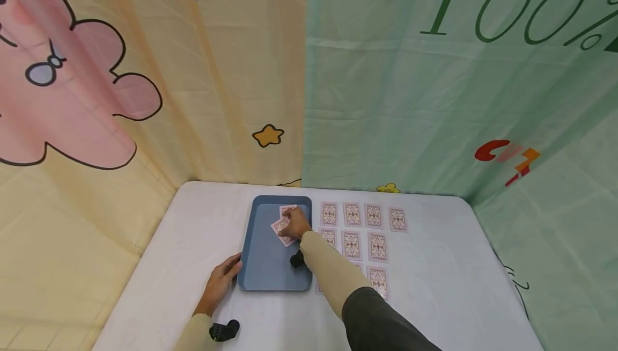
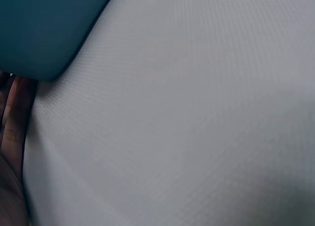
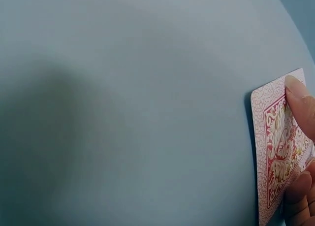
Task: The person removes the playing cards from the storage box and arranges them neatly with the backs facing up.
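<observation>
A blue tray (image 1: 270,270) lies on the white table (image 1: 434,286). My right hand (image 1: 289,227) reaches over its far part and pinches a red-backed playing card (image 1: 281,230); in the right wrist view the fingertips (image 3: 300,100) grip this card (image 3: 275,152) just above the tray floor (image 3: 123,113). Another card (image 1: 287,210) lies in the tray beyond it. My left hand (image 1: 229,269) rests with relaxed fingers (image 2: 15,117) against the tray's near left corner (image 2: 44,24). Several face-down cards (image 1: 352,214) lie in rows to the right of the tray.
Printed curtains, yellow on the left and green on the right, close off the back and sides of the table. Bare white cloth (image 2: 197,113) spreads left of the tray and at the right front. Black wrist cameras (image 1: 223,330) sit on both forearms.
</observation>
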